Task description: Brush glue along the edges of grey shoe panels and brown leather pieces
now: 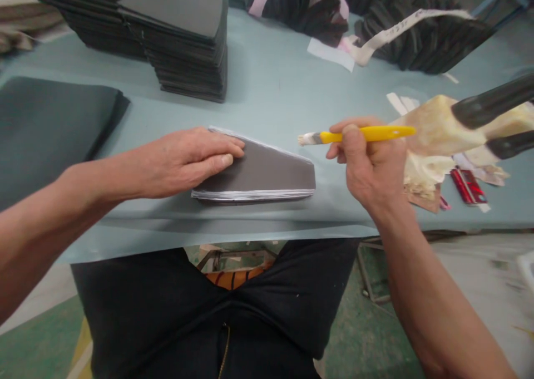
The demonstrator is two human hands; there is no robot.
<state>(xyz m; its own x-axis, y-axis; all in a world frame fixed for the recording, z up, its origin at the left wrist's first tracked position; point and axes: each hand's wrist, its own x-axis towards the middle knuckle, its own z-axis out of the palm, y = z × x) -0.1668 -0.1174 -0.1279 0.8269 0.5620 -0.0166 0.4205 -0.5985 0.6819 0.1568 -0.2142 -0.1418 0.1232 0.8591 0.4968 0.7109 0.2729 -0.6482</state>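
Paintbrush (386, 133): yellow-handled, held over the table (275, 95), with whitish bristles pointing left, just beside the narrow end of the grey panel stack (271, 170) and apart from it.
Right hand (371, 165): closed narrowly around the paintbrush handle, between thumb and fingers; impossible to tell whether touching the table.
Grey panel stack: lying flat near the table's near edge, about midway along; tapered toward the right, with whitish layered edges along the near side and a white margin along the far side.
Left hand (196, 156): laid palm down on the wider left end of the grey panel stack, with fingers extended flat rather than wrapped around it.
Black sheet stack (192, 56): standing tall toward the table's far left corner, in adjoining piles.
Dark sheet pile (50, 123): lying low toward the table's left edge, beyond the left forearm.
Black bundles (421, 42): set along the table's far edge, bound with pink and white strips.
Cream-coloured object (438, 126): fitted with black handles, right of the right hand; kind unclear.
Red packet (467, 185): lying toward the right end of the table's near edge, beside pale scraps (425, 173).
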